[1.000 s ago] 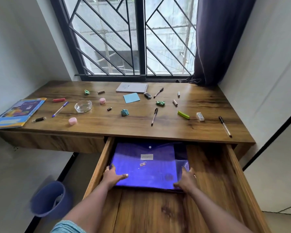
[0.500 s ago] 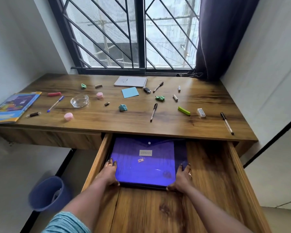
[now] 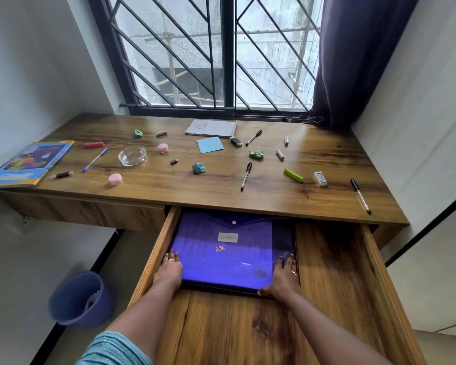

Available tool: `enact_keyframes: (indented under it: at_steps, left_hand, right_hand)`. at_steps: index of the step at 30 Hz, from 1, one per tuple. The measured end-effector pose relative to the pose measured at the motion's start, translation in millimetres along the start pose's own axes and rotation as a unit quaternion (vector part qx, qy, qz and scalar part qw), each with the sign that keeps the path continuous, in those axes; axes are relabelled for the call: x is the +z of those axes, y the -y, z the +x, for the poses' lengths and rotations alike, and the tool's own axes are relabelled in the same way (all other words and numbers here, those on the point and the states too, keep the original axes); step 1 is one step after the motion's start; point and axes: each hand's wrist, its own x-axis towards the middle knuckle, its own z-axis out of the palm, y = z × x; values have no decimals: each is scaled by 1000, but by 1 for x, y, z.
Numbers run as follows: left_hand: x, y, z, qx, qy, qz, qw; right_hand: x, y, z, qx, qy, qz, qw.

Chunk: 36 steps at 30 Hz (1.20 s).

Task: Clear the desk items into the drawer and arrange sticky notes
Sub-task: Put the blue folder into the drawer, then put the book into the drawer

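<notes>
change: since the earlier frames both hands have been slid from the near corners of the purple snap folder [image 3: 221,248] to its side edges, and the folder is now laid flat.
left hand: the left hand [image 3: 170,271] is laid with fingers straight along the folder's left edge, between it and the drawer wall. Nothing is gripped.
right hand: the right hand [image 3: 283,275] is laid with fingers straight along the right edge, and the thumb is set at the near edge. No grip is seen.
folder: it is kept in the left half of the open drawer [image 3: 334,272], with its far end tucked under the desktop. A dark edge is seen beneath it. What that is cannot be told.
desk: nothing is judged cleared yet. The black pen [image 3: 246,176], blue pen [image 3: 95,159], batteries [image 3: 280,154], USB stick [image 3: 236,141], glass ashtray [image 3: 132,156], green paper balls [image 3: 256,154] and pink caps [image 3: 115,179] are all scattered on the desk [image 3: 313,204].
sticky notes: the blue sticky pad [image 3: 209,144] is lying at back centre, just in front of the spiral notebook [image 3: 211,127], well apart from both hands.
step: the folder is being squared in the drawer, which is judged to be prep before loading. The task is at an early stage.
next: the hands are to be lifted off the folder and brought over the desk edge. Small items are best pinched one by one. Pens and batteries are expected to roll, and the ashtray calls for a firm grasp.
</notes>
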Motion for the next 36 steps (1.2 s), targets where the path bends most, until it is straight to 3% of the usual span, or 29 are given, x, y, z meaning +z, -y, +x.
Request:
enact_keyframes:
  at_steps: [9, 15, 21, 27, 36]
  left_hand:
    - [4, -2, -21, 44, -60, -47, 996]
    - [-22, 20, -48, 129, -132, -85, 979]
    - [-40, 88, -87, 141, -198, -95, 965]
    - [-48, 167, -112, 72, -274, -61, 957]
    - [-42, 287, -97, -57, -230, -123, 964]
  right_hand:
    - [3, 24, -10, -25, -4, -60, 998]
    - [21, 107, -32, -115, -25, -65, 991]
    - [70, 202, -75, -211, -30, -59, 975]
    - [108, 285, -107, -289, -23, -55, 955]
    - [154, 393, -103, -337, 20, -42, 940]
